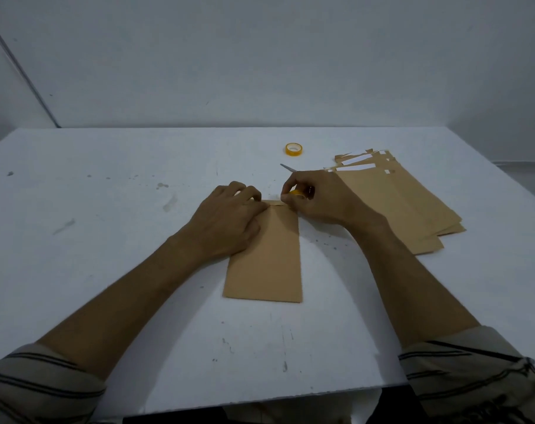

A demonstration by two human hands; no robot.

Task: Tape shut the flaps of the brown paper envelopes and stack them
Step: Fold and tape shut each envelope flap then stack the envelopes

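The flat brown paper envelope (pixel 264 258) in front of you is matt and smooth, with no sheen. The fanned stack of brown paper envelopes (pixel 413 209) looks the same, and its flaps carry smooth white strips (pixel 356 160). The round yellow tape roll (pixel 293 149) farther back is glossy plastic, like the second yellow roll (pixel 297 192) gripped in your right hand (pixel 318 200). The thin scissor blade (pixel 287 167) is grey metal. Your white counter (pixel 107 240) is matt and scuffed. Your sleeves (pixel 30 390) are soft striped cloth.

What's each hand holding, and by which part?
Right hand grips a yellow tape roll by its rim; left hand presses the brown envelope down near its flap.
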